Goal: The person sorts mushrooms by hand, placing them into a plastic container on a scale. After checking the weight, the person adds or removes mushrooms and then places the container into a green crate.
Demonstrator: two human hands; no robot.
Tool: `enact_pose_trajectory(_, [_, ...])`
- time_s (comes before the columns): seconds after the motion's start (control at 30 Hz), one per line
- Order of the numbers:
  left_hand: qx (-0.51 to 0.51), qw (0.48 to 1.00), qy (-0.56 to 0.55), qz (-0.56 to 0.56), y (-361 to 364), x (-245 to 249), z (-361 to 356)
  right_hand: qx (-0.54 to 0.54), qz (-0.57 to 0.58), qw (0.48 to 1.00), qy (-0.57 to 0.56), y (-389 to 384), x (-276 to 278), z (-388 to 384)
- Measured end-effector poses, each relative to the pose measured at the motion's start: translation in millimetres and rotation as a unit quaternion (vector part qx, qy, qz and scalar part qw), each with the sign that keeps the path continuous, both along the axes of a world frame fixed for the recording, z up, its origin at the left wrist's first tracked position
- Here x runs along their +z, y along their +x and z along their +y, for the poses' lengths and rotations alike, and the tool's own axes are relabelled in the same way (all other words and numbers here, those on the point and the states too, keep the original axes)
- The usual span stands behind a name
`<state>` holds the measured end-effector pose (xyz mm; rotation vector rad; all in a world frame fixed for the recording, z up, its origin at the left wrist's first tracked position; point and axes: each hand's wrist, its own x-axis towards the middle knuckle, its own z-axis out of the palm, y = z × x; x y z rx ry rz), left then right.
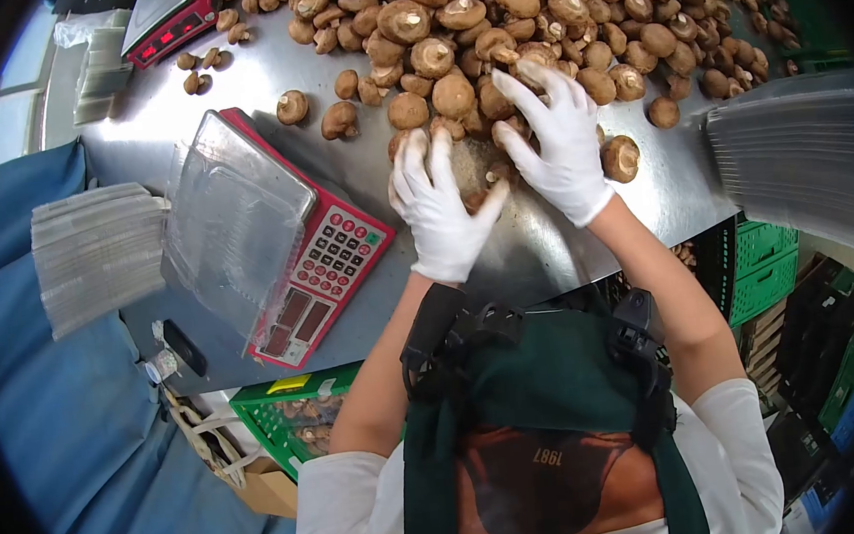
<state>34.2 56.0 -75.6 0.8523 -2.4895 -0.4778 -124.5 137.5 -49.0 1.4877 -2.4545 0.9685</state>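
Note:
Brown mushrooms [454, 94] lie in a large heap on the metal table [536, 248]. At the near edge of the heap is my left hand [437, 201], white-gloved, with its fingers spread and touching mushrooms. A small mushroom [500, 173] lies near its thumb. Also in a white glove, my right hand [557, 136] reaches over the heap's edge, fingers apart on the mushrooms. Neither hand visibly holds a mushroom clear of the table. One larger mushroom [620, 158] sits just right of my right hand.
A red scale [332, 274] with clear plastic trays [233, 222] on it stands at left. Stacked clear trays lie at far left [100, 253] and right [799, 152]. Another scale [173, 31] is at upper left. Green crates [763, 266] are below the table's edge.

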Motion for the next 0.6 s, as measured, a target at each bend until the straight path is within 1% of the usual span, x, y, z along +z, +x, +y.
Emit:
enact_pose_trajectory(0.07, [0.005,0.998,0.009,0.065,-12,0,-15,-0.001,0.029,0.998,0.048,-4,-9,-11])
enact_pose_trajectory(0.13, [-0.013,0.995,0.017,0.094,-27,3,-33,-0.008,0.048,0.996,0.073,-5,-17,-16])
enact_pose_trajectory(0.2, [-0.091,0.995,0.028,0.029,-40,14,-51,-0.017,0.049,0.995,0.081,-3,-26,-12])
enact_pose_trajectory(0.23, [-0.125,0.992,0.029,-0.004,-44,8,-57,-0.016,0.042,0.997,0.068,-3,-28,-10])
enact_pose_trajectory(0.27, [-0.146,0.989,-0.014,-0.019,-47,3,-64,-0.010,0.034,0.997,0.068,-3,-28,-8])
enact_pose_trajectory(0.33, [-0.144,0.986,0.075,0.041,-48,1,-69,0.000,0.018,0.998,0.066,-4,-23,-5])
enact_pose_trajectory(0.37, [-0.125,0.980,0.137,0.072,-48,7,-68,-0.010,0.020,0.999,0.040,-2,-15,-5])
enact_pose_trajectory(0.43, [-0.085,0.953,0.260,0.132,-45,22,-59,0.006,-0.053,0.998,-0.023,-5,-8,-2])
enact_pose_trajectory(0.5, [-0.092,0.927,0.312,0.187,-41,22,-53,0.009,-0.121,0.988,-0.096,1,5,-2])
enact_pose_trajectory(0.57, [-0.106,0.897,0.359,0.234,-38,20,-45,0.023,-0.216,0.969,-0.118,8,16,-1])
enact_pose_trajectory(0.6, [-0.108,0.901,0.355,0.225,-38,22,-43,0.029,-0.259,0.956,-0.131,10,21,-2])
